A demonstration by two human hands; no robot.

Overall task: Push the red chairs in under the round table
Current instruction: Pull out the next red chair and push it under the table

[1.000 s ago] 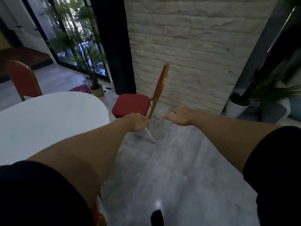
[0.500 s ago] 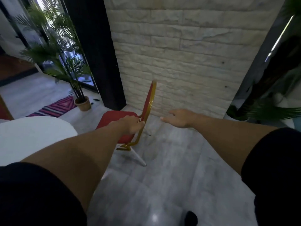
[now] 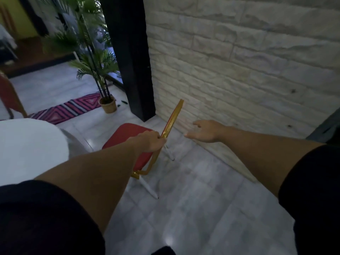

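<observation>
A red chair [image 3: 127,137] with a gold frame and white legs stands on the tiled floor, its seat facing the round white table [image 3: 27,146] at the left. My left hand [image 3: 150,141] is shut on the gold edge of the chair's backrest, low down near the seat. My right hand [image 3: 204,132] hovers open to the right of the backrest, fingers spread, not touching it. A second red chair [image 3: 8,96] shows at the far left edge, behind the table.
A white stone wall [image 3: 239,70] rises close behind the chair, with a black pillar [image 3: 132,57] at its left end. A potted palm [image 3: 103,85] and a striped pink rug [image 3: 70,109] lie beyond the table. Grey tiled floor [image 3: 193,208] spreads in front of me.
The view has swung and closed in on the chair. My left hand keeps its hold on the backrest edge. My right hand stays open beside the backrest.
</observation>
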